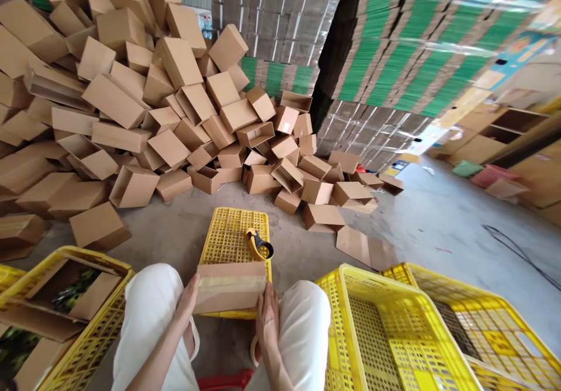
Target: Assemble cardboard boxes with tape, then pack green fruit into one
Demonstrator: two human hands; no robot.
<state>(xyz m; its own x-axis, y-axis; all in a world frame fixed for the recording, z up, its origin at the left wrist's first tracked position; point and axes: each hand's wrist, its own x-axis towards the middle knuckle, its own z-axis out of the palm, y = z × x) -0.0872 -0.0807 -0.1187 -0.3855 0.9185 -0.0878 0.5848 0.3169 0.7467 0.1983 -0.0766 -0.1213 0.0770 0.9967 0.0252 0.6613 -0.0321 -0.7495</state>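
A small brown cardboard box (232, 297) rests on the near end of a yellow plastic crate (225, 227) between my knees. A band of clear tape runs along its upper side. My left hand (188, 297) grips the box's left end, and my right hand (266, 315) lies against its right end, so the box is held between both. Just beyond the box, on the crate's grid surface, lies a yellow and black tape dispenser (259, 244). The undersides of my fingers are partly hidden.
A tall heap of cardboard boxes (175, 110) spreads ahead and left. Left of me, a yellow crate (105, 303) holds open boxes with dark, shiny contents. On the right stand a yellow crate (394, 332) and another beside it. Strapped cardboard stacks (403, 40) rise behind.
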